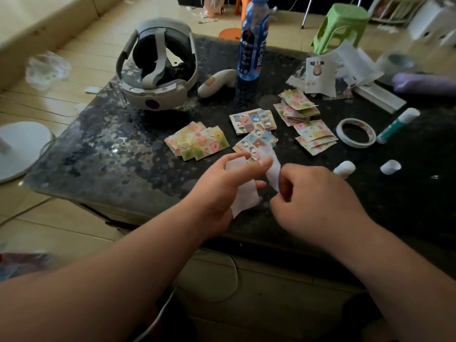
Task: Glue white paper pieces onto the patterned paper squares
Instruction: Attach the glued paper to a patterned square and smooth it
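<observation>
Your left hand (217, 191) grips white paper pieces (246, 193) while your right hand (318, 201) pinches a single white piece (274, 171) beside them, with the patterned paper squares (197, 141) piled on the counter (111, 149) just beyond and the glue stick (397, 125) well off right, so no gluing looks done yet.

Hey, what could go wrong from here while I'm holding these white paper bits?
The white piece in your left hand and the white strip pinched by your right hand hover near the table edge; a slip may send them to the floor. The glue stick lies far right, so reaching for it could brush the tape roll or scatter the patterned squares.
</observation>
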Tool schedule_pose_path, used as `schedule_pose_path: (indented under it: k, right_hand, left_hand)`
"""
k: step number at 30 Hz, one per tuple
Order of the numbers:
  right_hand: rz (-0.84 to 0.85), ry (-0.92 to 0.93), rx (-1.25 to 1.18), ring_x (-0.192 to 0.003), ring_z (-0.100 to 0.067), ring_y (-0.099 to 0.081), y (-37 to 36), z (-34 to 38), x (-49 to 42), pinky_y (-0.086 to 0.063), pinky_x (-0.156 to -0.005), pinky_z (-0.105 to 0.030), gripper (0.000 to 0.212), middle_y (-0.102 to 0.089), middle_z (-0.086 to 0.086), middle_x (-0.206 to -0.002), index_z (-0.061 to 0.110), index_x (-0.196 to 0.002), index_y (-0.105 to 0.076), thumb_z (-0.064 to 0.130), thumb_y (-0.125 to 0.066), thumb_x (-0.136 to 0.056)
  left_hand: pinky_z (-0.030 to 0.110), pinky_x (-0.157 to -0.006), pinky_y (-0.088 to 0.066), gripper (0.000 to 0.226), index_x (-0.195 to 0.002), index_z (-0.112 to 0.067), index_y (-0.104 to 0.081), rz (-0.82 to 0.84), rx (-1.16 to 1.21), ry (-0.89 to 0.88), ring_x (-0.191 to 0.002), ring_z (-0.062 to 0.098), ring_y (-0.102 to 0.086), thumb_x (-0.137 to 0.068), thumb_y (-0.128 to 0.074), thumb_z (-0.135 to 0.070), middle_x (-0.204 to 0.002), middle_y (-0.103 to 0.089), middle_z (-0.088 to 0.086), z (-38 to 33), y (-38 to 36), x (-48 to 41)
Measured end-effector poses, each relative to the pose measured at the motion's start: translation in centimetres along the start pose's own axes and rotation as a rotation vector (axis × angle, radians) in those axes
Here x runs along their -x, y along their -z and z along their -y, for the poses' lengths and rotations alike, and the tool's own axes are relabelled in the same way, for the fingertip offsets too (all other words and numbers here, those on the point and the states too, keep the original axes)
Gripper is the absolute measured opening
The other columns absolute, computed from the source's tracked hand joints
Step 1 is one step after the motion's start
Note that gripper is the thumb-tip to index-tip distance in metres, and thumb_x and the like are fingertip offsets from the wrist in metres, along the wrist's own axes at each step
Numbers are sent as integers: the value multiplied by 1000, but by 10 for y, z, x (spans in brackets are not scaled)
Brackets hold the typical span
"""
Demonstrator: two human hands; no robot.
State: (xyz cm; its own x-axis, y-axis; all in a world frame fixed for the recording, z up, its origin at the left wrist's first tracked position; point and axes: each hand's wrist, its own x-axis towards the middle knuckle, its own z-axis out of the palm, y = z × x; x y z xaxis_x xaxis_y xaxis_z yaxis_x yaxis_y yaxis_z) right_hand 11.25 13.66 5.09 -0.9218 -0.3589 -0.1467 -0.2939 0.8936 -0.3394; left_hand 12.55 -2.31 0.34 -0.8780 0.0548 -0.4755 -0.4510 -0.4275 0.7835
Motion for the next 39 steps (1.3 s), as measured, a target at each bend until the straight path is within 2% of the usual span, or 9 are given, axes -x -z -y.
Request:
schedule_pose_path:
  k: [6, 12, 15, 19, 23, 26, 31, 35, 39]
  right_hand:
    - [29, 73, 87, -78, -10, -51, 4, -15, 10, -48, -68, -33, 14, -51, 11, -83, 34, -82, -44, 38, -55, -89]
    - [83, 96, 90, -70, -8, -43, 5, -31, 17, -34, -59, -28, 31, -44, 11, -77, 32, -72, -30, 37, -53, -92]
    - [90, 122, 119, -78, -11, -45, 7, -34, 20, -39, -64, -29, 25, -44, 10, -82, 33, -77, -32, 37, -51, -94]
    - [45, 159, 122, -81, -13, -45, 10, -38, 25, -41, -65, -30, 19, -44, 9, -84, 32, -86, -35, 35, -51, -95]
    - [-25, 237, 144, -74, -15, -38, 2, -40, 29, -37, -57, -32, 28, -39, 10, -78, 29, -80, -37, 28, -65, -84]
    - [-1, 247, 125, -81, -14, -36, 4, -38, 34, -37, -64, -33, 26, -36, 12, -84, 30, -83, -35, 31, -61, -89]
    - [-38, 144, -77, -80, -1, -50, 27, -50, 52, -44, -67, -26, 32, -51, 17, -84, 32, -81, -50, 62, -62, -80]
    - [-286, -45, -373, -82, 3, -57, 32, -62, 64, -42, -62, -18, 30, -60, 19, -89, 38, -96, -61, 55, -70, -73]
    - [-198, -201, -757, -85, -4, -71, 32, -67, 54, -60, -76, -34, 30, -75, 10, -91, 29, -103, -71, 46, -76, -79]
  left_hand:
    - [58, -99, -52, 68, -124, -21, -63, -6, -7, -43, -109, 38, -70, -63, -91, -13, -113, -74, 17, 14, -20, -3]
    - [45, -76, -60, 40, -114, -12, -63, -91, -35, -57, -79, 27, -69, -80, -77, 3, -97, -72, 16, 20, -36, -6]
    - [50, -82, -58, 45, -111, -12, -63, -73, -37, -51, -78, 26, -70, -72, -85, -12, -87, -74, 8, 21, -44, -8]
    - [42, -72, -58, 52, -108, -10, -65, -66, -71, -13, -76, 24, -71, -63, -87, -26, -86, -74, 8, 24, -55, -8]
    - [45, -72, -60, 34, -110, -9, -66, -176, -111, -2, -82, 28, -70, -80, -81, -5, -100, -74, 17, 31, -60, -11]
    - [40, -64, -60, 35, -108, -10, -65, -195, -88, -23, -79, 28, -71, -79, -73, 10, -97, -73, 16, 31, -61, -11]
    - [37, -58, -59, 36, -105, -8, -63, -51, -46, -112, -71, 24, -70, -80, -68, 17, -85, -71, 11, 22, -60, -2]
    - [31, -54, -57, 39, -100, -9, -63, 123, -129, -214, -71, 23, -71, -71, -79, 12, -83, -71, 10, 13, -61, 10]
    - [49, -74, -61, 37, -98, -15, -66, 178, -224, -264, -80, 28, -72, -66, -82, -3, -88, -73, 11, 10, -63, 18]
